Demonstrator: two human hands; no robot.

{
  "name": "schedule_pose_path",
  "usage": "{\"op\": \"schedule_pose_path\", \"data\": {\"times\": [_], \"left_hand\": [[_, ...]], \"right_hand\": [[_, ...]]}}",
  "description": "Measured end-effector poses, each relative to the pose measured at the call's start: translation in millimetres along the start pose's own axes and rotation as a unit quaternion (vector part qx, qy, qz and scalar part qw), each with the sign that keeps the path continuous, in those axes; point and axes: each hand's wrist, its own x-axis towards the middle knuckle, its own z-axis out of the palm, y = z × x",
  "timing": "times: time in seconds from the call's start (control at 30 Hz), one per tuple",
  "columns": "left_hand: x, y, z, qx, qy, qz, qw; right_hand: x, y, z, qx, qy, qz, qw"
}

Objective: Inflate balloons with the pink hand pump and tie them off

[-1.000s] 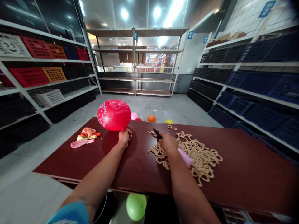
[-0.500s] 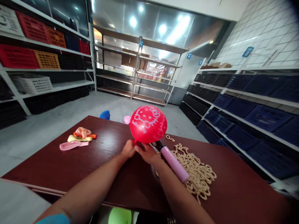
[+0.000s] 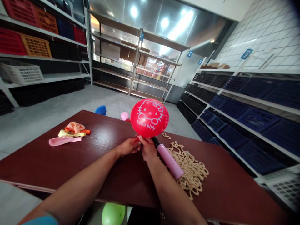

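From a head-worn camera at the near side of the table point(image 3: 53, 162), we look forward and down over our left hand point(image 3: 127, 147) and right hand point(image 3: 149, 150), close by, toward far shelves point(image 3: 137, 53).

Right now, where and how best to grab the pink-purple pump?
The pink-purple pump is probably best gripped mid-barrel from above, across its length: it's a slanting cylinder, flanked left by the right forearm, right by tan squiggly pieces.
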Motion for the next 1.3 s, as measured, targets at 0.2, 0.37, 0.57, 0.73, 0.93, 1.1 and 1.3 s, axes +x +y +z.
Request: {"op": "schedule_pose_path", "data": {"times": [0.2,0.37,0.57,0.73,0.93,1.1,1.3], "left_hand": [[0,7,2.6,-0.066,0.071,0.021,0.995],[3,3,1.4,-0.124,0.075,0.001,0.989],[8,9,-19.3,-0.326,0.126,0.014,0.937],[11,14,-32.7,-0.429,0.134,0.021,0.893],[10,14,-30.9,-0.432,0.136,0.025,0.891],[10,13,-32.4,-0.418,0.123,0.043,0.899],[11,11,-35.1,-0.408,0.121,0.051,0.904]], "right_hand": [[3,-4,2,0.104,0.048,0.030,0.993],[2,-13,1,0.019,0.007,0.066,0.998],[2,-60,-35,-0.327,-0.032,0.048,0.943],[-12,-93,-68,-0.513,-0.011,-0.066,0.856],[-31,-81,-71,-0.712,-0.091,-0.076,0.693],[-28,-70,-64,-0.784,-0.167,-0.098,0.590],[-12,-78,-57,-0.581,-0.157,-0.127,0.788]]}}
